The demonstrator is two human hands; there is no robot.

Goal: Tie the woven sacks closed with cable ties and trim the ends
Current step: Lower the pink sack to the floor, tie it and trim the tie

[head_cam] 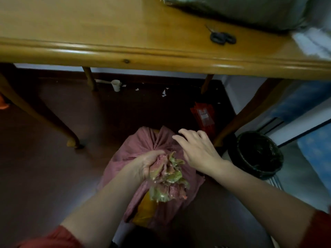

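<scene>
We look down past a glossy yellow wooden table (125, 56) whose moulded near edge runs across the top of the view. On the table, toward its right end, a pair of black-handled scissors (222, 38) lies flat. Behind them a grey bundle (241, 11) rests at the far right, and a blurred white heap (315, 42) sits at the right edge. Below the table the floor (44, 140) is dark reddish brown. A white cup (116, 85) stands under the table by a far leg, with white paper scraps (163, 92) scattered near it. A red packet (204, 115) lies under the table's right side. A black bin (259, 154) with a dark liner stands just beside the table's right near leg. In front of the table, on the floor, stands the pink woven sack (136, 149). Its mouth is gathered into a bunch that shows green and pink inside. The left hand (148, 165) grips that bunch tightly. The right hand (195, 149) hovers above the sack with fingers spread and relaxed, holding nothing. Red sleeves show at both forearms.
</scene>
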